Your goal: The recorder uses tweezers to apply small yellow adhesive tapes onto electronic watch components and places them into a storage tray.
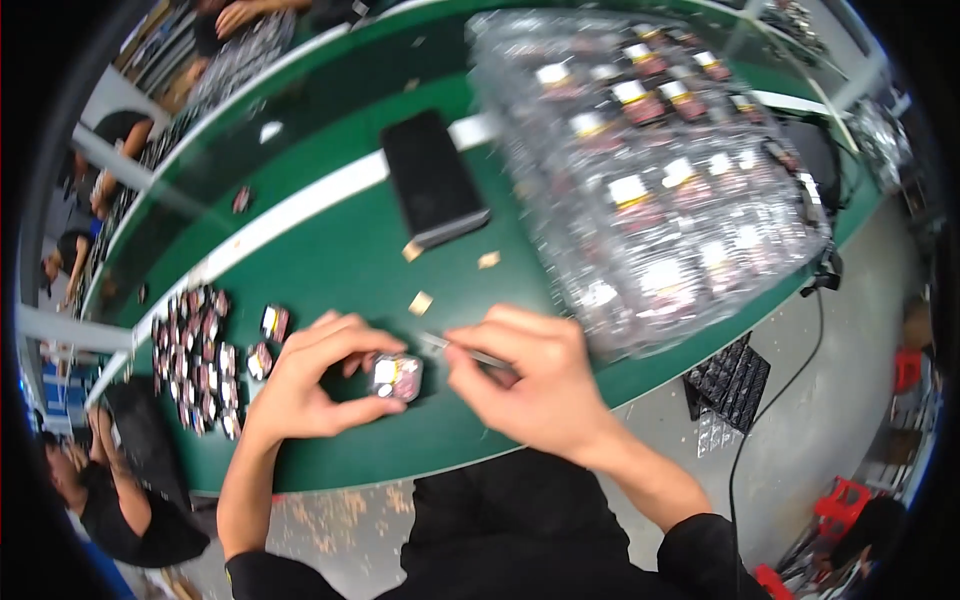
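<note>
Between the thumb and fingers of my left hand [308, 388] is a small block-shaped part [397, 378], shiny and pale on one side and pinkish with dark edges elsewhere. My right hand [535, 385] pinches a pair of slim metal tweezers [478, 355]. Their tip points left toward the part and looks apart from it; blur hides the fine detail. Two similar loose parts, one of them a dark-edged piece [275, 321], lie beyond my left hand on the green table [320, 240].
At the left stands a dense cluster of similar parts [190, 365]. A black box [432, 178] lies mid-table near several small tan pieces [420, 303]. Stacked clear plastic trays [640, 190] holding parts fill the right side. A black crate [735, 385] is on the floor. Other people sit at the left.
</note>
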